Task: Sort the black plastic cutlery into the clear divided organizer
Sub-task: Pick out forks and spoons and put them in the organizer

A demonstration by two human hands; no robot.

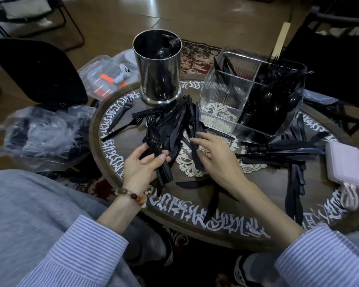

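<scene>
Left hand (142, 165) grips a stacked bundle of black plastic spoons (157, 151), fingers and thumb curled round the handles, bowls pointing up and away over the round dark wooden table with white script around its rim (195, 221). Right hand (217, 156) is low over the loose pile of black plastic knives and forks (174, 121) at table centre, fingers extended and slightly spread, fingertips on or just above a knife handle; cannot tell if there's real contact, nothing visibly pinched. Clear ribbed plastic divided organizer (224, 100) sits at the far right of the table: near-left compartment holds no cutlery, right compartments hold black forks and spoons standing upright, back-left one has a few knives. Second scatter of black knives (282, 150) lies right of the right hand, just in front of the organizer. 2 single black forks (120, 116) lie apart at the left rim. Shiny metal cylindrical holder (159, 69) stands far-centre, dark cutlery inside. Pale pink power bank with coiled cable (346, 167) at the right edge. Crumpled clear plastic bag (46, 135) off the table's left side. Beaded bracelet (133, 196) on left wrist.
</scene>
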